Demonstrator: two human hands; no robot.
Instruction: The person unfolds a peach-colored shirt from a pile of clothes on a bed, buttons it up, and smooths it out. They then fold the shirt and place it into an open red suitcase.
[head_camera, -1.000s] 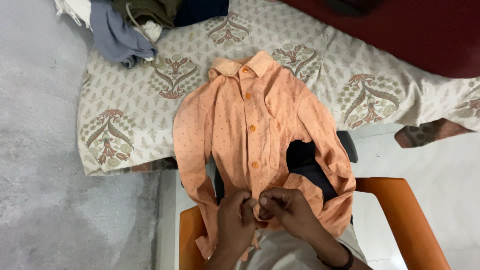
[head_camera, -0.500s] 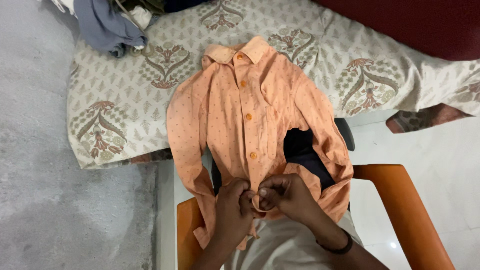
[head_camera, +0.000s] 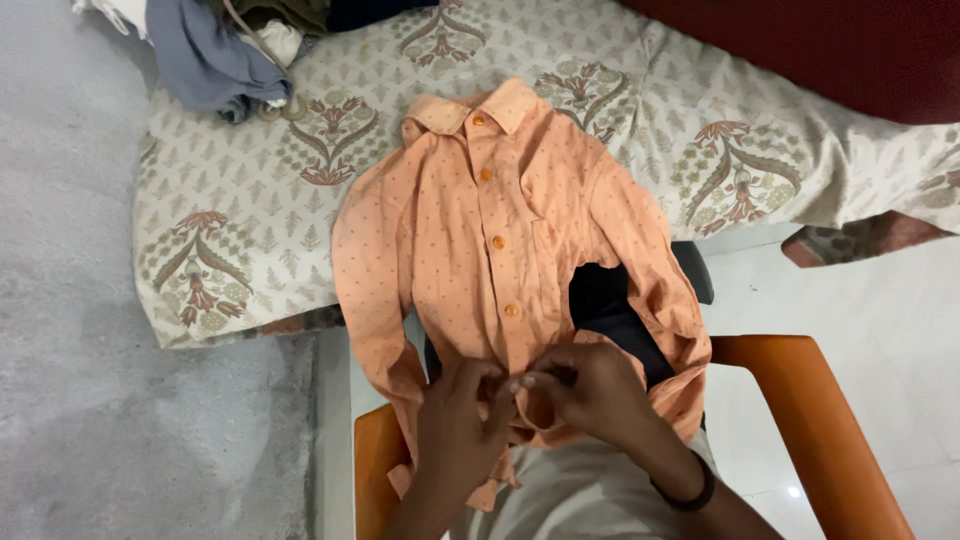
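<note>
Both hands, left (head_camera: 462, 425) and right (head_camera: 590, 392), pinch shirt (head_camera: 490, 230) placket near hem. Shirt spread across patterned sheet (head_camera: 240, 230) and lap. Clothes pile (head_camera: 225, 50) at sheet's far corner; orange chair (head_camera: 810, 420) below.

The orange dotted button shirt (head_camera: 480, 250) lies in the middle, front side up, with its collar at 12 o'clock and its bottom edge at 6 o'clock. Its top half rests on the cream flower-print bed sheet (head_camera: 240, 220); its bottom half hangs down onto the person's lap. The left hand (head_camera: 462, 425) and right hand (head_camera: 590, 395) meet on the shirt's bottom edge, touching each other. A pile of grey and dark clothes (head_camera: 225, 50) sits on the sheet at 11 o'clock. The orange chair arm (head_camera: 810, 430) is at 4 o'clock. The grey floor (head_camera: 70, 350) is at 9 o'clock.
</note>
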